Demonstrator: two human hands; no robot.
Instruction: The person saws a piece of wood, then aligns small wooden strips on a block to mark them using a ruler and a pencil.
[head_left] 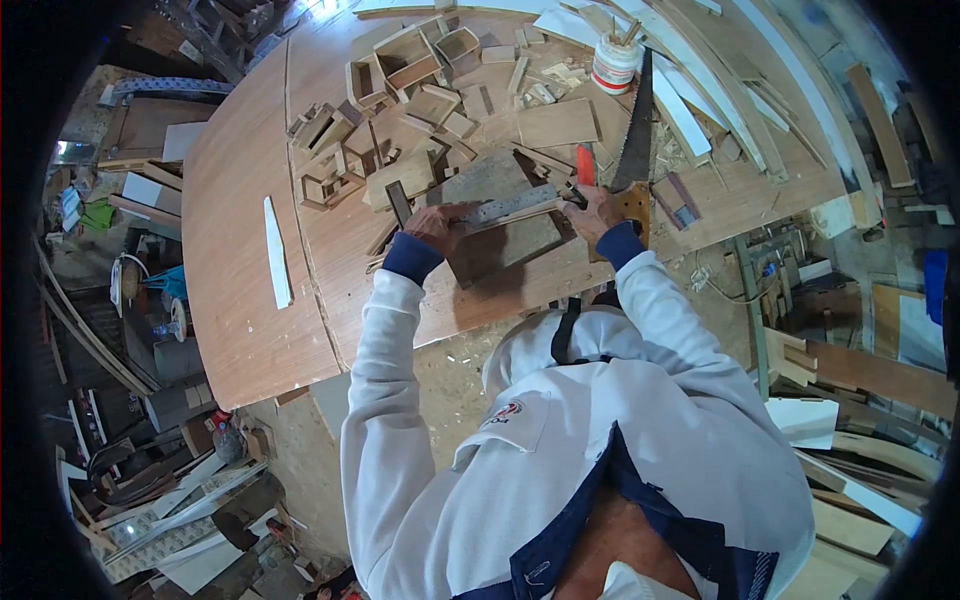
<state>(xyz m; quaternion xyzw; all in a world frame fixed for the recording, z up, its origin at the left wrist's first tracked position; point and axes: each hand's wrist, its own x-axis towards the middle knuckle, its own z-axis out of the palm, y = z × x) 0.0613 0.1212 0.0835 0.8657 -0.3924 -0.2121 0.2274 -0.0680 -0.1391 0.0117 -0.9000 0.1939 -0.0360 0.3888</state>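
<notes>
A grey metal ruler (505, 205) lies across a thin strip of wood, above a flat grey-brown board (515, 245) at the near edge of the table. My left hand (437, 228) grips the ruler's left end, fingers closed. At the other end, my right hand (592, 212) has its fingers pinched around a small dark object that I cannot make out. Just beyond that hand is a red piece (585, 163), and a handsaw (637, 135) with a wooden handle (634, 212) lies to its right. A dark-edged wooden piece (398, 203) lies left of my left hand.
Small wooden boxes (410, 62) and offcuts cover the table's middle. Behind the saw stands a white jar (616, 65) holding sticks. Long wood strips (720, 85) line the right side. A white tapered piece (277, 253) lies left. Scrap wood (180, 510) fills the floor.
</notes>
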